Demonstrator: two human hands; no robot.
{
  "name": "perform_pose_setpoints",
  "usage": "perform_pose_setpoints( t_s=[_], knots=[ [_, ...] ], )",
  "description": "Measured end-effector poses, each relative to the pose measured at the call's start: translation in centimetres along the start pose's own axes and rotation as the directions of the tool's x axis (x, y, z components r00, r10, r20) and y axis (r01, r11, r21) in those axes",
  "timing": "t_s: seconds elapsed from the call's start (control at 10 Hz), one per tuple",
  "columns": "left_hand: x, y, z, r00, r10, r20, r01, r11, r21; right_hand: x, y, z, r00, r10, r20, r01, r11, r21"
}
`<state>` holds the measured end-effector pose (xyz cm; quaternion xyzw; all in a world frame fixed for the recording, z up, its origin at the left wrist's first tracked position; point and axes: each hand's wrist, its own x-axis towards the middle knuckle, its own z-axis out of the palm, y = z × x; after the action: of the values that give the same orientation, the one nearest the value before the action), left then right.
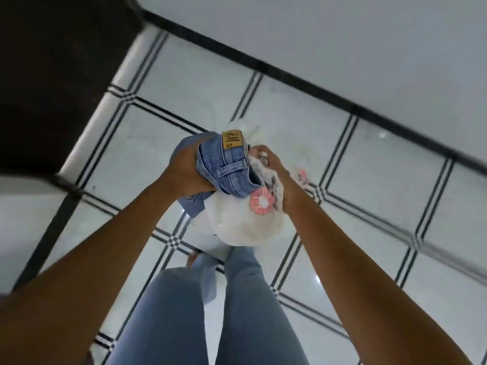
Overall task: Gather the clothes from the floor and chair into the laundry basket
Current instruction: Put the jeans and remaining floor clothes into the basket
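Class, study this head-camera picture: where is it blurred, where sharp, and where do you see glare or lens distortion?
Head view: the dark furniture and black skirting line are smeared by motion blur; the jeans gripped by the left hand stay fairly sharp, stitching visible; small glare spots gleam on the glossy floor tiles; wide-angle distortion stretches the forearms at the bottom corners.
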<state>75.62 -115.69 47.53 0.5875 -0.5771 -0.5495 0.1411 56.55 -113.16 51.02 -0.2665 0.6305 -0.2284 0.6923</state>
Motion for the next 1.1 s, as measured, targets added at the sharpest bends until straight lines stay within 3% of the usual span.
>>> perform_pose_setpoints(
  t_s=[0.1, 0.2, 0.3, 0.4, 0.5, 0.6, 0.7, 0.8, 0.9, 1.0, 1.1],
  knots=[
    [-8.7, 3.3, -6.2, 0.995, 0.012, -0.100, -0.018, 0.998, -0.052, -5.1, -5.0, 5.5, 0.906, -0.240, 0.348, 0.340, 0.904, -0.261],
    [-17.8, 3.8, -11.0, 0.955, 0.072, -0.288, -0.079, 0.997, -0.013, -10.0, -8.3, 13.1, 0.726, -0.250, 0.640, 0.591, 0.703, -0.395],
    [-27.6, 0.7, -15.7, 0.817, 0.102, -0.568, -0.122, 0.993, 0.002, -15.5, -9.5, 23.4, 0.583, -0.254, 0.772, 0.776, 0.458, -0.434],
    [-36.5, -4.3, -18.3, 0.656, 0.028, -0.755, -0.152, 0.984, -0.096, -20.1, -7.6, 33.6, 0.446, -0.251, 0.859, 0.875, 0.327, -0.358],
    [-47.8, -8.1, -18.8, 0.521, -0.170, -0.837, -0.112, 0.958, -0.264, -25.4, -3.1, 43.6, 0.322, -0.293, 0.900, 0.939, 0.224, -0.263],
    [-53.4, -12.5, -19.9, 0.237, -0.329, -0.914, -0.173, 0.912, -0.373, -30.2, 0.8, 51.0, 0.194, -0.407, 0.893, 0.976, 0.172, -0.134],
    [-58.4, -17.3, -20.9, 0.080, -0.541, -0.838, -0.345, 0.773, -0.532, -33.7, 3.4, 57.4, 0.124, -0.478, 0.870, 0.983, 0.182, -0.040],
    [-61.0, -20.9, -21.2, 0.231, -0.645, -0.729, -0.324, 0.655, -0.682, -36.0, 4.9, 62.1, 0.090, -0.466, 0.880, 0.978, 0.208, 0.010],
    [-63.4, -25.0, -21.8, 0.218, -0.630, -0.746, -0.536, 0.562, -0.630, -37.4, 7.3, 66.1, 0.096, -0.412, 0.906, 0.951, 0.306, 0.038],
    [-65.5, -28.0, -22.1, 0.198, -0.647, -0.736, -0.610, 0.507, -0.609, -37.1, 9.4, 69.6, 0.119, -0.368, 0.922, 0.919, 0.391, 0.037],
    [-66.5, -31.0, -22.3, 0.156, -0.642, -0.750, -0.621, 0.527, -0.580, -34.5, 11.7, 72.4, 0.185, -0.326, 0.927, 0.866, 0.501, 0.004]
  ],
)
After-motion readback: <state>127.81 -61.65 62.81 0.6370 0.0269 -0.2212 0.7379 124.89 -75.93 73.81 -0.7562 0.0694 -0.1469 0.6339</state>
